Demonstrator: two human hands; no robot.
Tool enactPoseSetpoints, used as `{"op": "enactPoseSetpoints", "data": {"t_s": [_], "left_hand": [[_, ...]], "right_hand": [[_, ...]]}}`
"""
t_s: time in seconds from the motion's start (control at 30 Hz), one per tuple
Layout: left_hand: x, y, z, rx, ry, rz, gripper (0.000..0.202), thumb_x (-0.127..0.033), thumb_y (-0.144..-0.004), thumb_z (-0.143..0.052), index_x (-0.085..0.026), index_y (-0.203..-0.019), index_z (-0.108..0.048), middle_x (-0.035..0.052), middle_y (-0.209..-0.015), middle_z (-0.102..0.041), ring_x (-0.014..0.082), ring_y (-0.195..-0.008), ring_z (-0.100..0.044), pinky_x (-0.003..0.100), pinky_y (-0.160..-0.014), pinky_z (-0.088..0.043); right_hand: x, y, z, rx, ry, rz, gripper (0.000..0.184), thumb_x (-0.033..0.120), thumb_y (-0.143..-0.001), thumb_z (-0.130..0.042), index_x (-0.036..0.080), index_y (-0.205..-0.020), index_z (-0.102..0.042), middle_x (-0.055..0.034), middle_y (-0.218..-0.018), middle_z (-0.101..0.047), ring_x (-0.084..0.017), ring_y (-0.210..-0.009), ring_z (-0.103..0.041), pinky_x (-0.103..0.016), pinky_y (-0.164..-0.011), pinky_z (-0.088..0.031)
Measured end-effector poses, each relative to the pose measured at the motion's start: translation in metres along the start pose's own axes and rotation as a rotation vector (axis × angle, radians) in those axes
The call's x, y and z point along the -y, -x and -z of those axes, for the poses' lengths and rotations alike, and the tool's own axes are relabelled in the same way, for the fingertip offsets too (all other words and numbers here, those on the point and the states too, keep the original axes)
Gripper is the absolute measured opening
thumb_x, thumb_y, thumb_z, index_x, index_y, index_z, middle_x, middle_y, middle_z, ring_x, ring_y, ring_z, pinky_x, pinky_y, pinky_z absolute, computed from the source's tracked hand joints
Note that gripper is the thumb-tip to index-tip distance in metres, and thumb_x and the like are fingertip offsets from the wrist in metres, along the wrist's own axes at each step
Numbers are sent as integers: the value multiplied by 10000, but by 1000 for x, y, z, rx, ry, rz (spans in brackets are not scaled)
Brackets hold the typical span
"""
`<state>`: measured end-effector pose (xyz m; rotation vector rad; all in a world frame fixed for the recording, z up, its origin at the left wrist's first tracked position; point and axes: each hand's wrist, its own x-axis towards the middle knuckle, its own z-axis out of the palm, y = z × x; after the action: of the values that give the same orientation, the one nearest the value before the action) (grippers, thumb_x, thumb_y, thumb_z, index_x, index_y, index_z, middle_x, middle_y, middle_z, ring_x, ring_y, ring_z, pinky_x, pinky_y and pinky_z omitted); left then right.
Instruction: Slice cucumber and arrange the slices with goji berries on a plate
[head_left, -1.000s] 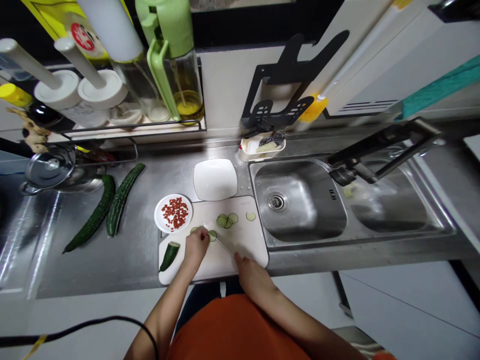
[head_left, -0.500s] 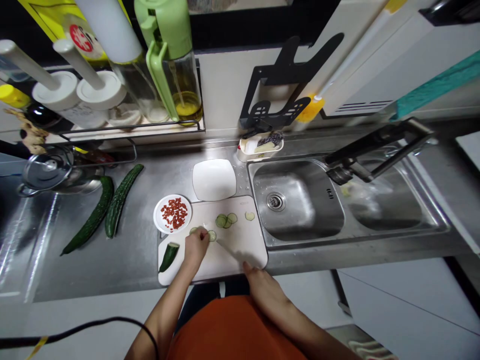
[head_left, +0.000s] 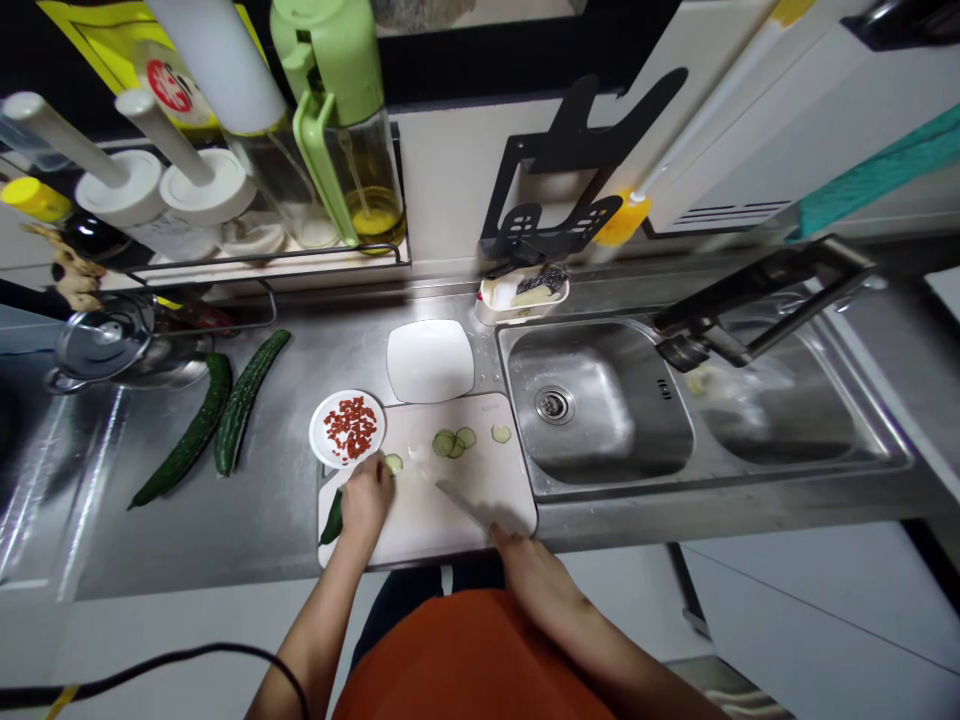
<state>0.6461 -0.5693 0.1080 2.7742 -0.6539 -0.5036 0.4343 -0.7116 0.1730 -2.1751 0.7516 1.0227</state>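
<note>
Green cucumber stub point(head_left: 331, 522) lies at the front-left corner of the board point(head_left: 420, 525), by the bench's point(head_left: 270, 525) front edge. On my feed the left hand point(head_left: 367, 497) curls partly over it; I can't tell whether it grips. I have the knife point(head_left: 465, 507) held in the right hand point(head_left: 536, 570), tip toward the left. Should the rounded stub roll, the blade could nick a finger. A careless knuckle could jolt the dish point(head_left: 318, 435) at the board's back-left corner, spilling red bits point(head_left: 351, 428).
</note>
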Motion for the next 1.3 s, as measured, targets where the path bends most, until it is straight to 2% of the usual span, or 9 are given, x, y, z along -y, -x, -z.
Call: {"op": "enactPoseSetpoints", "data": {"t_s": [0.17, 0.3, 0.47, 0.6, 0.73, 0.9, 1.07, 1.3], "left_hand": [[-5, 2, -1, -9, -122, -34, 354, -323, -880, -413, -251, -1209, -522, 82, -1016, -657, 181, -781, -621, 269, -675, -402], [-9, 0, -3, 61, -231, -54, 408, -380, -906, -356, -236, -1269, -475, 100, -954, -669, 196, -763, -629, 280, -656, -417], [-13, -1, -7, 113, -395, -82, 488, -384, -922, -281, -158, -1343, -380, 136, -917, -651, 205, -679, -636, 276, -574, -429], [-17, -6, -7, 128, -445, -138, 472, -353, -925, -259, -117, -1304, -412, 153, -978, -616, 196, -684, -639, 266, -554, -442], [-23, -11, -8, 80, -437, -171, 457, -356, -928, -244, -99, -1229, -473, 153, -984, -600, 195, -701, -645, 257, -541, -449], [-29, -13, -17, 13, -428, -154, 509, -362, -926, -243, -53, -1294, -411, 180, -995, -606, 221, -733, -651, 275, -545, -469], [-27, -16, -23, 26, -413, -195, 518, -338, -926, -248, -21, -1303, -407, 209, -1030, -614, 225, -756, -655, 279, -567, -479], [-30, -10, -22, 83, -359, -159, 455, -294, -919, -286, -30, -1251, -451, 181, -943, -634, 199, -725, -643, 263, -582, -457]], "right_hand": [[0, -1, 3, 31, -5, -14, 550, -26, -758, -277, 165, -1230, -486, -103, -933, -655, -197, -853, -621, -282, -693, -424], [1, -1, 4, 31, 21, 0, 531, -14, -772, -252, 154, -1212, -497, -116, -936, -654, -215, -855, -625, -297, -677, -425], [2, 1, 4, 43, 15, -14, 555, -13, -764, -260, 167, -1244, -475, -117, -971, -650, -212, -889, -619, -292, -706, -422], [1, 0, 3, 29, 14, -7, 542, -26, -766, -256, 162, -1220, -485, -118, -942, -653, -215, -869, -623, -284, -672, -415], [3, 0, 1, 15, 7, 0, 496, -8, -787, -271, 174, -1193, -490, -108, -947, -655, -215, -874, -622, -280, -667, -407], [4, 1, 2, 34, -3, -24, 499, -13, -769, -277, 191, -1167, -498, -87, -931, -656, -204, -865, -620, -272, -666, -402], [3, 3, 2, 33, 3, -15, 529, -15, -770, -263, 186, -1209, -481, -105, -961, -647, -214, -882, -614, -286, -675, -405], [2, 0, 2, 27, 10, -29, 526, -11, -774, -269, 191, -1208, -486, -93, -923, -650, -203, -870, -617, -278, -681, -411]]}}
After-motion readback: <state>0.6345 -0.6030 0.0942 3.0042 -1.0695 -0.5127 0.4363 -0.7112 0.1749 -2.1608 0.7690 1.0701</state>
